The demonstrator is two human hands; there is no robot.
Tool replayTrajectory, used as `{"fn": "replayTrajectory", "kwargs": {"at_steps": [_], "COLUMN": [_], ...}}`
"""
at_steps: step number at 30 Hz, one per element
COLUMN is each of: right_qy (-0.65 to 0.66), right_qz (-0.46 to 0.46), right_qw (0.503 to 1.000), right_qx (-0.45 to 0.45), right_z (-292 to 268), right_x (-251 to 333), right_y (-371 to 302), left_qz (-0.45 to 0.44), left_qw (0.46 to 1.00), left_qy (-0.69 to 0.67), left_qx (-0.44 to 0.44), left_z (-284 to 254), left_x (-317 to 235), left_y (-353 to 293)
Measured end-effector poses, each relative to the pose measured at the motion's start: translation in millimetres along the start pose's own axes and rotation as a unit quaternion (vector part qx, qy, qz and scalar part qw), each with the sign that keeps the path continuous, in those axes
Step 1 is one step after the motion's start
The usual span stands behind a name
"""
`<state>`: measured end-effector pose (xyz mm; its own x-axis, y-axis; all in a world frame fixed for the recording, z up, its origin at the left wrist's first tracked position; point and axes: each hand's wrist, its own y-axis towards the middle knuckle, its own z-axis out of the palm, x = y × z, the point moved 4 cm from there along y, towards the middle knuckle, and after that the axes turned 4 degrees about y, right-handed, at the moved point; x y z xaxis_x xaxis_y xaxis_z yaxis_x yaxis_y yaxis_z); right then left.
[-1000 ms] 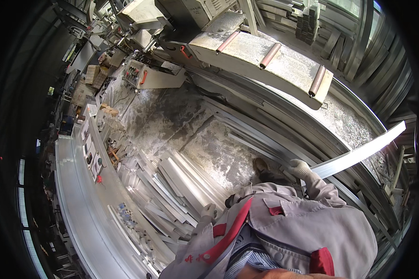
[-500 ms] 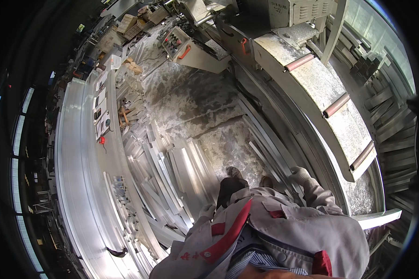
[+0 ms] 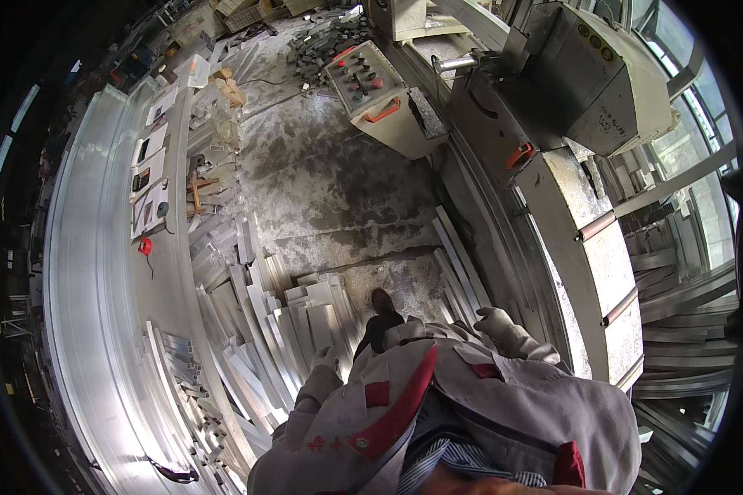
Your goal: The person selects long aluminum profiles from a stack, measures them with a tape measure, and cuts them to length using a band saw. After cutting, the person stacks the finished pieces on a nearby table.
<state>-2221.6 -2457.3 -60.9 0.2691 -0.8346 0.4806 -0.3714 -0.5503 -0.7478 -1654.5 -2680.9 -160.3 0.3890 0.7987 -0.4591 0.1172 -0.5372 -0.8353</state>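
Along the floor's right edge, the pale machine looms nearer than a second ago, the control box fuller in view. Silver bars heap leftward, just ahead of the left hand; slim strips lie beyond the right hand. Whether either's fingers grip anything, I can't tell.

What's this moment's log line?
left hand: gloved, seemingly empty | right hand: gloved, seemingly empty | metal bars: piled left | control box: ahead
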Motion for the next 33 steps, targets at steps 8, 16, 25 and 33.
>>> {"fn": "replayTrajectory", "kwargs": {"at_steps": [8, 16, 25, 33], "right_qy": [-0.049, -0.091, -0.180, -0.312], "right_qz": [-0.133, -0.199, -0.098, -0.046], "right_qw": [0.978, 0.946, 0.954, 0.932], "right_qx": [-0.156, -0.241, -0.217, -0.180], "right_z": [-69, -152, -247, -239], "right_x": [280, 538, 804, 863], "right_y": [58, 207, 418, 511], "left_qz": [0.037, -0.098, -0.064, -0.007], "left_qw": [0.993, 0.979, 0.998, 0.983], "left_qy": [-0.104, -0.177, -0.011, -0.170], "left_qx": [-0.048, -0.037, -0.017, -0.063], "left_z": [-84, -72, -89, -122], "left_x": [-146, -102, -212, -405], "left_y": [92, 118, 135, 230]}}
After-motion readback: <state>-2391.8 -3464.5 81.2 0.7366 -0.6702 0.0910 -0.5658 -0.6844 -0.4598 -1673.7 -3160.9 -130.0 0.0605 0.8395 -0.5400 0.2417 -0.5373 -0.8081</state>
